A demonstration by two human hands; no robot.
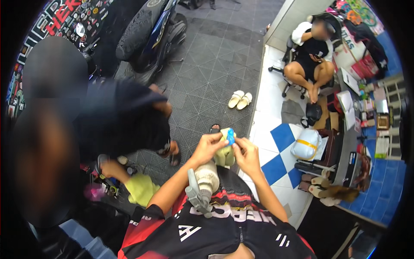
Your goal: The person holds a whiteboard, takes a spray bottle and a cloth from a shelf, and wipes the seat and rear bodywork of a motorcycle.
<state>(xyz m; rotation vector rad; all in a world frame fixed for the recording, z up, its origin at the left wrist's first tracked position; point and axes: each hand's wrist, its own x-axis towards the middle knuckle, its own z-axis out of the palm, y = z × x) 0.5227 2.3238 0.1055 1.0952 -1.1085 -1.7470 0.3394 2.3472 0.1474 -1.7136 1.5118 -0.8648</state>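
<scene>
My left hand (208, 147) and my right hand (247, 159) meet in front of my body, fingers closed in a pinch. Between their fingertips is a small, shiny, bright blue piece (230, 137); its exact kind is too small to make out. Directly behind and below it shows pale yellow-green material (224, 155), partly hidden by my hands. A grey and off-white tool (206, 179) with a lever-like part lies against my front, beside my left forearm.
Close on my left, a person in dark clothes (125, 116) bends beside a yellow cloth (141, 190). A motorbike (148, 36) stands farther off. Cream shoes (239, 99) lie on grey matting. At right, another person (312, 60) sits in a chair near a cluttered desk (345, 142).
</scene>
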